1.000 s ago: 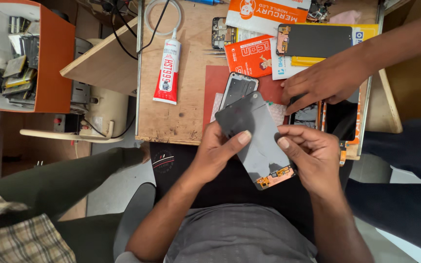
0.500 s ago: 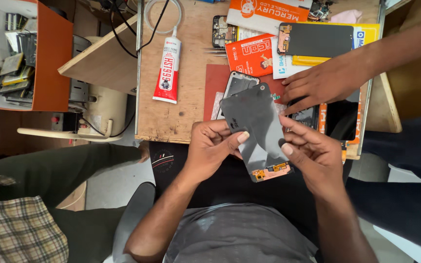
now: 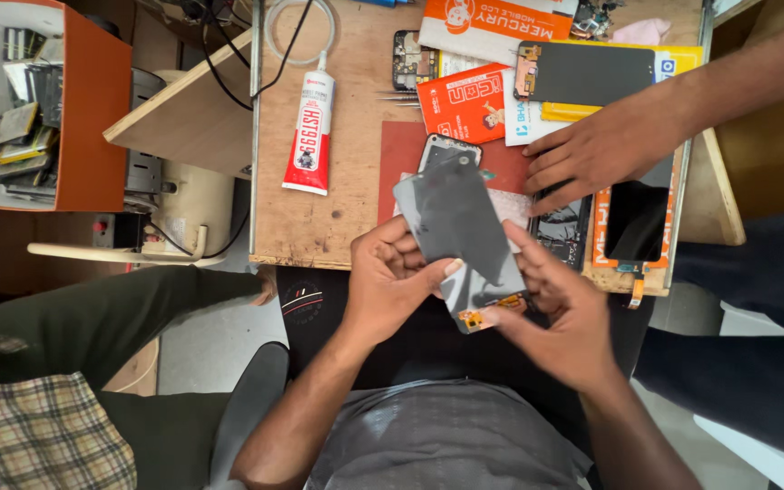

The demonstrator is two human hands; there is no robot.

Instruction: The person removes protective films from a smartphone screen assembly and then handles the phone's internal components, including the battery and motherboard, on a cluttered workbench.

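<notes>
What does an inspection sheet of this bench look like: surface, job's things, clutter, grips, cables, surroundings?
Surface: wooden bench with a red mat at its near edge.
Job's things: dark phone display panel held above the lap, orange flex connector at its lower end; a phone frame lies on the mat behind it.
Clutter: red-and-white glue tube, orange packets, another dark screen, circuit board.
Grips: left hand and right hand both hold the panel by its edges; another person's hand rests on the bench.
Cables: black wires and a clear coiled tube at the far left corner.
Surroundings: orange bin of parts to the left; a plaid-sleeved person nearby.
</notes>
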